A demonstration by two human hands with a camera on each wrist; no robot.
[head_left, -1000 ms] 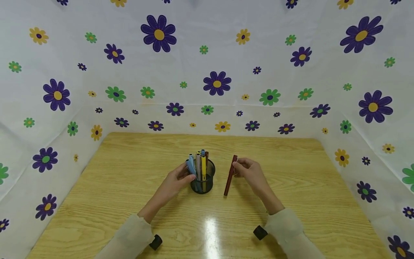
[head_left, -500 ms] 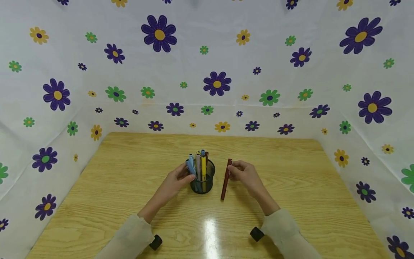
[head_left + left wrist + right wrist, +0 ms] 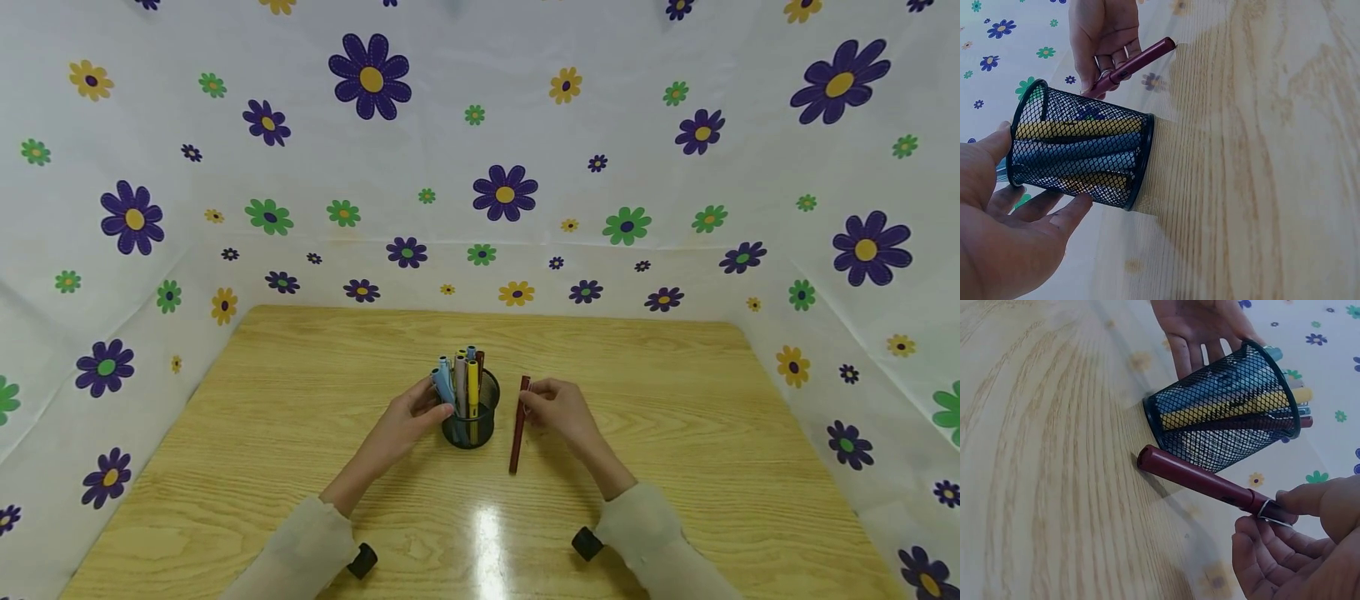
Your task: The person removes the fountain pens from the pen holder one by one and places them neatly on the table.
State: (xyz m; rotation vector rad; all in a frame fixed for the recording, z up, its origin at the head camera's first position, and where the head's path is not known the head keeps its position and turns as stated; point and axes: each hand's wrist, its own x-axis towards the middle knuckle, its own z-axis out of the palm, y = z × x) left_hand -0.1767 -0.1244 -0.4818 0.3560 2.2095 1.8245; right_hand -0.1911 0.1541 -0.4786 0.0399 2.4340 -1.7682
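My right hand (image 3: 558, 412) pinches a dark red pen (image 3: 517, 437) near its clip end, between thumb and fingers. The pen stands nearly upright just right of a black mesh pen holder (image 3: 468, 431); in the right wrist view its lower end is close to the tabletop. Several pens fill the holder, among them a yellow pen (image 3: 472, 387), a grey pen (image 3: 461, 387) and a light blue pen (image 3: 443, 388). At the holder's left side my left hand (image 3: 405, 421) grips it, thumb at the rim and fingers (image 3: 1072, 212) along the mesh wall.
The wooden table (image 3: 300, 375) extends around the holder on all sides. White cloth (image 3: 427, 150) printed with flowers encloses it at the back and both sides. A black wrist device (image 3: 587, 543) sits by the right sleeve, another (image 3: 363, 561) by the left.
My right hand has moved left and toward the front of the table with the red pen, ending nearer the holder. The left hand and the holder have stayed in place.
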